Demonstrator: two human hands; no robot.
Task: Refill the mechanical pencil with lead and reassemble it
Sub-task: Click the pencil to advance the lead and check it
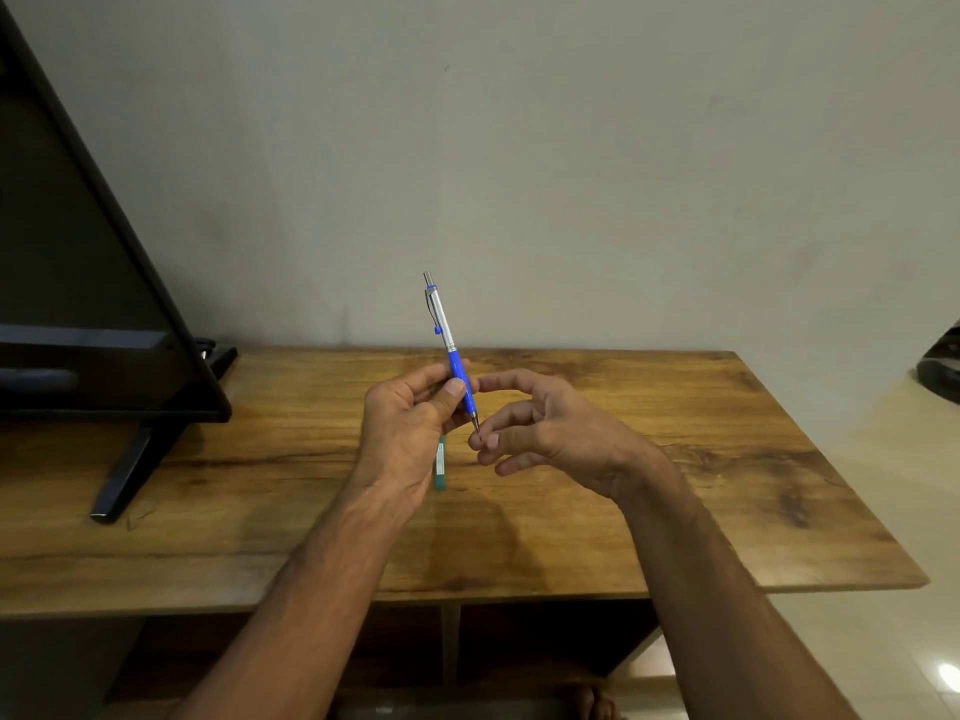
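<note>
Wood-grain bench point(675, 459) at a beige wall: centre frame, left hand point(410, 423) pinches a blue-and-silver mechanical pencil point(451, 350) by its grip, point down. Right hand point(550, 428), loosely curled, touches the point; whether it pinches, I cannot tell.

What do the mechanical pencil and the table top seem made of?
Mechanical pencil: silvery upper barrel, metal or metallic plastic by its dull sheen; blue grip, matte, likely rubber or plastic. Table: wood or wood-look laminate, smooth with a slight gloss, dark grain streaks.
</note>
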